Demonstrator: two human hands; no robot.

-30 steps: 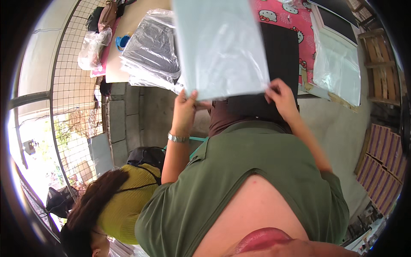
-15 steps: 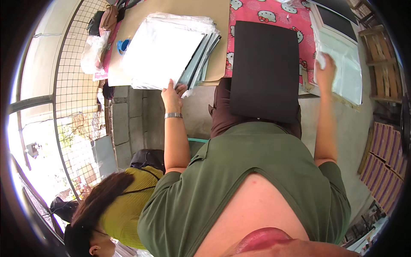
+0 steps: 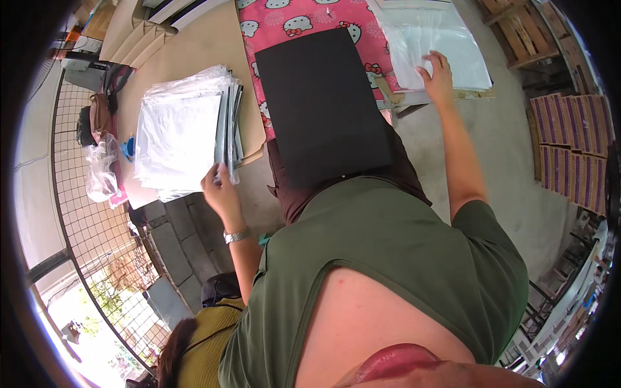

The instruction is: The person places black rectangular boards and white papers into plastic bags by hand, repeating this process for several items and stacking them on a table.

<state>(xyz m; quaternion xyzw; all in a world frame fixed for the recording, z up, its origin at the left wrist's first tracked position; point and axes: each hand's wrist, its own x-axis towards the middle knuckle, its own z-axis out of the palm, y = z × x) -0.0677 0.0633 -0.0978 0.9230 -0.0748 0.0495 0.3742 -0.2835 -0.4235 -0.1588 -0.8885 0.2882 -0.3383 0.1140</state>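
Note:
A large black board (image 3: pixel 323 103) lies across my lap and the table's near edge. To its left is a stack of sheets in clear plastic sleeves (image 3: pixel 178 139), with dark edges showing along its right side. My left hand (image 3: pixel 222 194), a metal watch on its wrist, has its fingers curled at the near right corner of that stack. On the right, clear plastic sleeves (image 3: pixel 446 45) lie in a flat pile. My right hand (image 3: pixel 438 81) rests at their near left part, fingers apart, holding nothing.
Brown board (image 3: pixel 213 39) and a pink patterned cloth (image 3: pixel 304 19) cover the table. A blue tape roll (image 3: pixel 128 149) sits beside the left stack. Another person in a yellow-green top (image 3: pixel 210 343) is at my lower left. Stacked cartons (image 3: pixel 569 129) stand on the right, wire mesh (image 3: pixel 77 161) on the left.
My view has turned to the right and the scene appears rotated. The right hand's fingers have spread over the clear sleeves. My left hand stays at the stack's corner; the black board stays on my lap.

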